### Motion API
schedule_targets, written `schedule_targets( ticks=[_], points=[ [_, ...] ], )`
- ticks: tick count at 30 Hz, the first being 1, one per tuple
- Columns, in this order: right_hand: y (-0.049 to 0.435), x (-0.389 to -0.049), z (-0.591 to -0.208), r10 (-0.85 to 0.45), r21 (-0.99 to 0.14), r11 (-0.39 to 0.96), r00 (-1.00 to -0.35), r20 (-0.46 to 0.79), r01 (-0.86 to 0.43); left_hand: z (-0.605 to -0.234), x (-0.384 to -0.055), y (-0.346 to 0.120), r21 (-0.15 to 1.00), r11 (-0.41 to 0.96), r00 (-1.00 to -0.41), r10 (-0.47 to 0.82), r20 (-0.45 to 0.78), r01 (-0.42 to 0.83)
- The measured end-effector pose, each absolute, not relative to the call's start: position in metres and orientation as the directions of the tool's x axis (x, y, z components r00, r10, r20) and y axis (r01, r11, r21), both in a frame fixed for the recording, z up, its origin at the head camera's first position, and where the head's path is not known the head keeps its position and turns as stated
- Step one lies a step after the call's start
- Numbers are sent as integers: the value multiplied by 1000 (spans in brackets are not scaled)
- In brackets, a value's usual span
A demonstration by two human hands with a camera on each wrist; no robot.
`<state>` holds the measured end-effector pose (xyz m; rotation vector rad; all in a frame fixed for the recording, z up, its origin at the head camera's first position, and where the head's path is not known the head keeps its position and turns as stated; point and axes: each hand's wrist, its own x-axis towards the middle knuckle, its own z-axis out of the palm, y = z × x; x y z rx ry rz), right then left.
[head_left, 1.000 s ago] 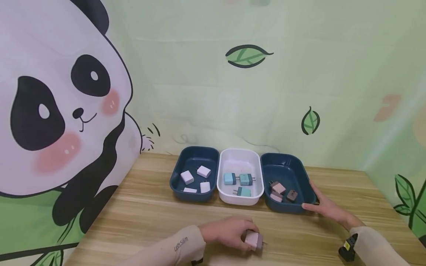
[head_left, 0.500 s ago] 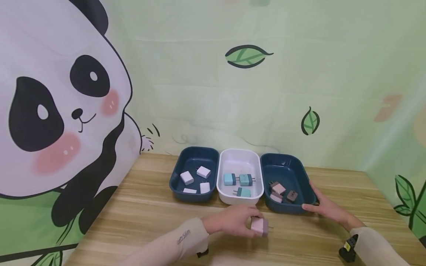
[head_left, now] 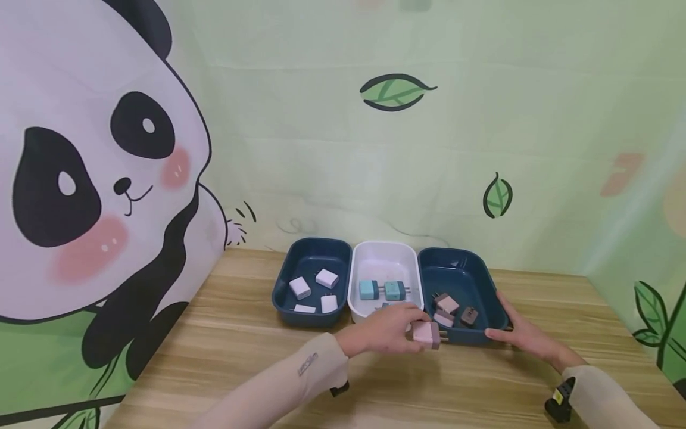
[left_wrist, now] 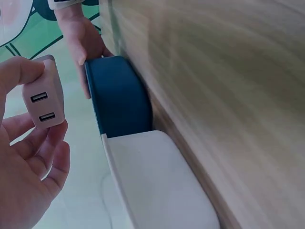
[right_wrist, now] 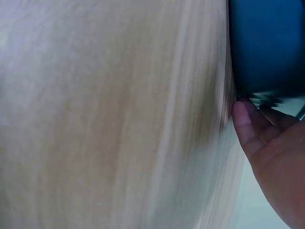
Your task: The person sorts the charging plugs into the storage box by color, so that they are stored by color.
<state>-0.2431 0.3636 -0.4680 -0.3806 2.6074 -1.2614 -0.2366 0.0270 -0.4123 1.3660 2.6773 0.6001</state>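
Observation:
My left hand (head_left: 387,329) pinches a pink and mauve USB charger plug (head_left: 425,335) between thumb and fingers, prongs pointing right. It hangs in front of the right dark blue tray (head_left: 455,274), near the gap beside the white tray (head_left: 387,262). Two USB ports show on the plug's face in the left wrist view. My right hand (head_left: 527,341) rests against the right tray's front right corner, thumb at the front and fingers extended along the side. Inside that tray lie pinkish chargers (head_left: 446,303) and a brown one (head_left: 469,316).
Teal chargers (head_left: 368,290) sit in the white tray, one partly hidden behind my left hand. White chargers (head_left: 301,288) lie in the left dark blue tray (head_left: 316,250). All the trays stand side by side on a wooden table (head_left: 214,345), before a panda-printed backdrop (head_left: 300,119).
My left hand has lifted the pink charger plug and carried it forward and slightly right, towards the right tray. My right hand has stayed at the tray's corner.

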Motion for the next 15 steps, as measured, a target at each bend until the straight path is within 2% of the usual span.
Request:
schedule_targets(
  ticks=[15],
  points=[
    [363,-243,-467,-315,-786,608,-943,-109,-112,-407,-259,49,355,609,-688,707,161,709]
  ],
)
